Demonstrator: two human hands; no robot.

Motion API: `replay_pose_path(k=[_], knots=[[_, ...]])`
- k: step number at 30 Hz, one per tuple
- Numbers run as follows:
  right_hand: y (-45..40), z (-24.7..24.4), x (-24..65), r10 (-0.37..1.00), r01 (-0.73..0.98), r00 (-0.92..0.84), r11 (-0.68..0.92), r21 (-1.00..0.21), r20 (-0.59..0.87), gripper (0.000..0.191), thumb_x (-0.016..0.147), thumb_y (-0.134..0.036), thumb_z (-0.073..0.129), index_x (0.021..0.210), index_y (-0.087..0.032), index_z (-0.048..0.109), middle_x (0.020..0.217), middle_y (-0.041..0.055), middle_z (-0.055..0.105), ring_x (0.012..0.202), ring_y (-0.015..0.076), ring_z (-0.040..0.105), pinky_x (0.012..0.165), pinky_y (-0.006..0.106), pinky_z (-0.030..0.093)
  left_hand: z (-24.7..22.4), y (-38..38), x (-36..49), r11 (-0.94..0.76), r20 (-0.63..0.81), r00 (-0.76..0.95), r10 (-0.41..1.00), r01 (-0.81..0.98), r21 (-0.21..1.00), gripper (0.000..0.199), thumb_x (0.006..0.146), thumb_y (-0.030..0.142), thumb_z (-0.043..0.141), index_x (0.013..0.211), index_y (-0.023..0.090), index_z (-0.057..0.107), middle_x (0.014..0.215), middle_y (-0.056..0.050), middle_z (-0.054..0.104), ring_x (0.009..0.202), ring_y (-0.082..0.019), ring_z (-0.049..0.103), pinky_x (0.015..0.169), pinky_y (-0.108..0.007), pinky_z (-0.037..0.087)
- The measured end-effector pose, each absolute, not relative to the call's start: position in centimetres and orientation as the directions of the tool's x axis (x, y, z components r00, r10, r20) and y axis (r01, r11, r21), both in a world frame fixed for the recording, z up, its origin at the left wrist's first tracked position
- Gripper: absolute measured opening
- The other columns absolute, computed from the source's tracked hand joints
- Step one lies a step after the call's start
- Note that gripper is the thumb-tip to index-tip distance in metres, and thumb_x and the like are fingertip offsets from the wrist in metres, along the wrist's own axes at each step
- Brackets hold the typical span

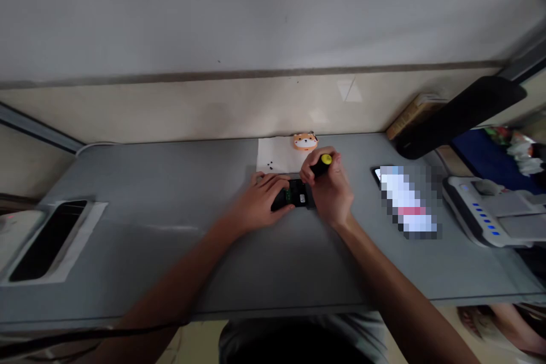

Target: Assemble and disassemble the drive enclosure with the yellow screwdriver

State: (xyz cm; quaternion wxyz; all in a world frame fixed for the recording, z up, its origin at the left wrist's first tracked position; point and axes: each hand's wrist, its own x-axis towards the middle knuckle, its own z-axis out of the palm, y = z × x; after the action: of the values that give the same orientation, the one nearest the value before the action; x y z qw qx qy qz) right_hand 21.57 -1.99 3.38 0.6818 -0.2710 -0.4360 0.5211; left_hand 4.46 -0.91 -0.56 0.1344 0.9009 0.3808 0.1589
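Note:
A small black electronic device (pixel 300 192) lies on the grey table, its inside exposed with a green circuit board and a small white label. My left hand (pixel 261 200) grips its left end, fingers along the far edge and thumb at the near edge. Closed in a fist, my right hand (pixel 330 187) holds a screwdriver (pixel 321 166) upright by its black handle with a yellow end cap. The hand hides the tool's tip, over the device's right end. Behind the device, several tiny dark screws (pixel 270 166) lie on a white paper sheet (pixel 273 151).
An orange animal-faced case (pixel 305 141) sits at the paper's back edge. To the right are a lit phone (pixel 407 205), a white power strip (pixel 490 210) and a leaning black cylinder (pixel 460 116). A dark phone-like slab (pixel 49 239) lies at left. A wall (pixel 191 108) borders the back.

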Motion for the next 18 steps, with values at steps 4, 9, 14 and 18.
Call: replay_pose_path(k=[4, 9, 14, 18], knots=[[-2.04, 3.25, 21.45, 0.948, -0.493, 0.047, 0.297, -0.818, 0.316, 0.040, 0.097, -0.062, 0.054, 0.083, -0.025, 0.060, 0.064, -0.0029, 0.044, 0.057, 0.0133, 0.037, 0.057, 0.030, 0.033, -0.34, -0.94, 4.46, -0.685, 0.188, 0.669, 0.719, 0.637, 0.352, 0.029, 0.101, 0.041, 0.059, 0.122, 0.022, 0.057, 0.128, -0.009, 0.069, 0.124, -0.030, 0.063, 0.113, -0.051, 0.040], [-1.89, 3.20, 21.53, 0.947, -0.502, 0.067, 0.305, -0.809, 0.315, 0.039, 0.096, -0.060, 0.057, 0.083, -0.024, 0.059, 0.065, -0.0034, 0.044, 0.056, 0.0121, 0.036, 0.056, 0.030, 0.031, -0.27, -0.93, 4.52, -0.681, 0.181, 0.669, 0.721, 0.635, 0.366, 0.029, 0.099, 0.040, 0.061, 0.121, 0.021, 0.057, 0.130, -0.010, 0.069, 0.123, -0.030, 0.063, 0.112, -0.051, 0.041], [-1.86, 3.22, 21.41, 0.950, -0.503, 0.052, 0.291, -0.814, 0.307, 0.040, 0.096, -0.062, 0.055, 0.082, -0.024, 0.058, 0.064, -0.0036, 0.043, 0.055, 0.0124, 0.035, 0.057, 0.030, 0.031, -0.41, -0.88, 4.55, -0.651, 0.155, 0.650, 0.744, 0.652, 0.388, 0.032, 0.096, 0.040, 0.065, 0.122, 0.022, 0.057, 0.129, -0.009, 0.069, 0.123, -0.030, 0.062, 0.115, -0.052, 0.037], [-1.90, 3.29, 21.42, 0.952, -0.472, 0.056, 0.291, -0.832, 0.302, 0.042, 0.097, -0.064, 0.053, 0.083, -0.025, 0.056, 0.065, -0.0039, 0.042, 0.055, 0.0124, 0.035, 0.056, 0.030, 0.032, -0.59, -0.81, 4.57, -0.650, 0.164, 0.646, 0.745, 0.651, 0.392, 0.032, 0.096, 0.040, 0.065, 0.122, 0.022, 0.057, 0.130, -0.010, 0.069, 0.124, -0.030, 0.062, 0.115, -0.052, 0.037]])
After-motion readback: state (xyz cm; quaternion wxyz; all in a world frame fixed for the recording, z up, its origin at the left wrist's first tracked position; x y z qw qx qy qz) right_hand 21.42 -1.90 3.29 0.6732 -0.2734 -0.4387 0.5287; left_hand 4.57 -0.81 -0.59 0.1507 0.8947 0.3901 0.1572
